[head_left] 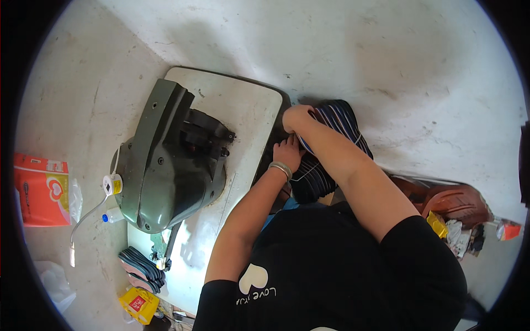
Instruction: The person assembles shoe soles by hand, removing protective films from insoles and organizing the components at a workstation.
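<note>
Two tied bundles of dark shoe soles stand against the right edge of the white table. The upper bundle (343,124) shows pale edges and a light string round it; the lower bundle (312,182) also has string across it. My right hand (297,117) bends over the upper bundle's left end, its fingers hidden from view. Just below it, my left hand (287,153), with a bangle at the wrist, is closed with bent fingers beside the lower bundle's top. What lies in its fingers is hidden.
A green industrial sewing machine (171,160) stands on the white table (251,99) to my left. More soles (142,269) lie stacked at the table's lower left, by a yellow packet (139,305). A brown plastic chair (455,201) with wrappers stands at right. A wall rises beyond.
</note>
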A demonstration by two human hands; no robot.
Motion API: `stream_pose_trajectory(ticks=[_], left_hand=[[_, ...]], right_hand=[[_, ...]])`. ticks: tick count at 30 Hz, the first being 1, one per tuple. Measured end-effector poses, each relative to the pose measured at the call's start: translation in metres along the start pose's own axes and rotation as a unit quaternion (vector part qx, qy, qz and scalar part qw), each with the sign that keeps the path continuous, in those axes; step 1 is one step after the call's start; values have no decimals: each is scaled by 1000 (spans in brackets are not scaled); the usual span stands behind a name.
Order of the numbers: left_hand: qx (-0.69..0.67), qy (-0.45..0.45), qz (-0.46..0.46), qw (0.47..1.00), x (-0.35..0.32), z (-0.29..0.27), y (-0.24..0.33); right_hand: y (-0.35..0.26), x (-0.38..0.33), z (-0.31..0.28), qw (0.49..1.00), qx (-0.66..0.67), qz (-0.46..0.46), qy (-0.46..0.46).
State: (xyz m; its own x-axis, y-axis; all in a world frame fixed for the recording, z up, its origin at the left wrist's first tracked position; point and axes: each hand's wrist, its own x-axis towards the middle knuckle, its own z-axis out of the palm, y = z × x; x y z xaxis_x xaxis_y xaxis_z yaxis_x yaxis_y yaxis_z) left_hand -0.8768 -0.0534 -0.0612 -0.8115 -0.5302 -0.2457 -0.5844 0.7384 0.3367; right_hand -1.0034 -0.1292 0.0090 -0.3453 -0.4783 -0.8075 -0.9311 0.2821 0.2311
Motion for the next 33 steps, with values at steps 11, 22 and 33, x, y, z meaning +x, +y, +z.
stream_pose_trajectory(ticks=[11,22,33], left_hand=[[0,-16,17,1000,6,5,-9],[0,-52,-5,999,12,3,-8],[-10,-83,-8,996,10,-6,-6]], right_hand=[[24,14,8,997,-3,-72,-16],[59,-48,13,989,36,-124,72],[102,-105,56,951,127,-174,221]])
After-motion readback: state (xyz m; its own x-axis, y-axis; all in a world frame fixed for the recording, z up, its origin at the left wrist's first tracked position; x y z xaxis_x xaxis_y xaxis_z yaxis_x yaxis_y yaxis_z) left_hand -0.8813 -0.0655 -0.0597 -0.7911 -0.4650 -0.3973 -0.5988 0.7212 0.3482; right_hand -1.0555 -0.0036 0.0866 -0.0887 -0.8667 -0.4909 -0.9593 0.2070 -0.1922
